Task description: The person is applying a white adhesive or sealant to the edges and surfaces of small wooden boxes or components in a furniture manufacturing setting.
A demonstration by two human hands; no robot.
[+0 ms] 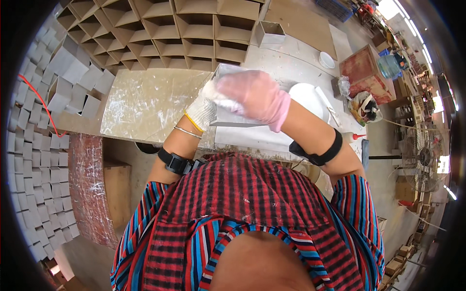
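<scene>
In front of my apron is a grey-white box (238,119), partly covered by my two gloved hands. My left hand (204,105), in a white knitted glove with a yellow cuff, grips its left side, with the fingers partly hidden. My right hand (255,94) wears a pink glove and lies across the upper part of the box. Motion smears its fingers, so their pose is unclear. To the right of the box a round white disc (307,99) lies on the table, with a flat white strip (326,104) across its edge.
A brown cardboard divider rack (177,29) stands at the table's far side. Beside it is another open box (270,34). Many grey-white boxes (43,179) are stacked at the left. A white bowl (326,60), a red-tipped bottle (353,137) and a plastic bag (364,107) lie rightward.
</scene>
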